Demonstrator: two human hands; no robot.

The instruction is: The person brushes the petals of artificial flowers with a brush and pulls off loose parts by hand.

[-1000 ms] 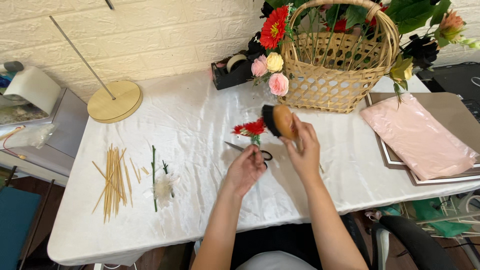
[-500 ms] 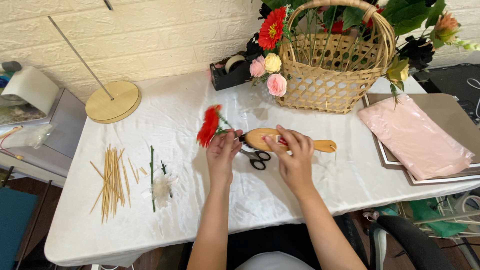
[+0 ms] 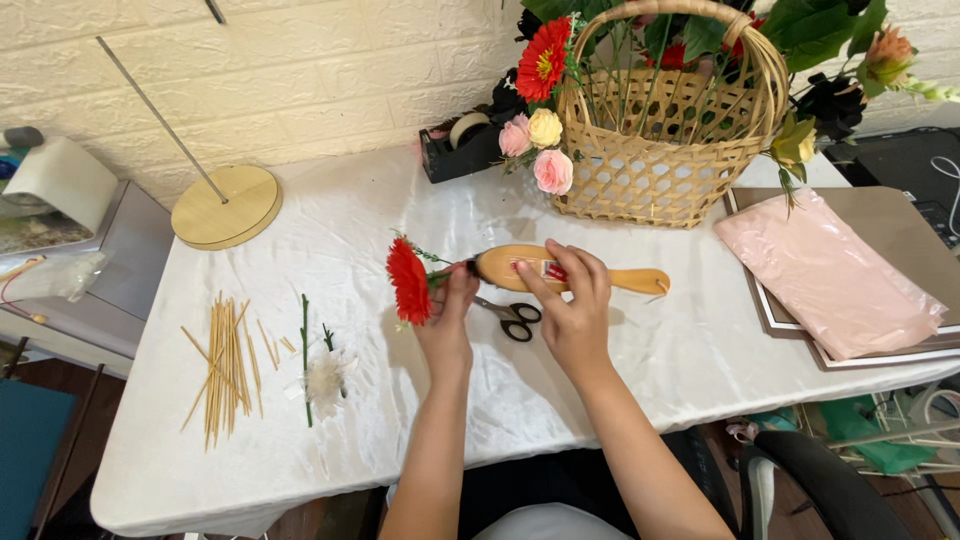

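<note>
A person's two hands work above a white-draped table [image 3: 300, 440]: the left hand [image 3: 447, 320] pinches one red flower [image 3: 408, 281] by its short stem, bloom turned to nine o'clock, while the right hand [image 3: 570, 300] clasps the head of one wooden brush [image 3: 620, 279], its handle pointing to three o'clock. Flower stem and brush tip meet between the hands, near the table's centre. One pair of black-handled scissors [image 3: 512, 318] lies just beneath them. At twelve to one o'clock stands one wicker basket [image 3: 655, 170] of flowers, with three small roses [image 3: 540, 148] at its left side. One pink sheet [image 3: 830, 280] lies at three o'clock; at nine o'clock a loose bundle of wooden sticks [image 3: 225, 365], perhaps two dozen, too overlapped to count; one round wooden stand [image 3: 225, 207] at ten o'clock
</note>
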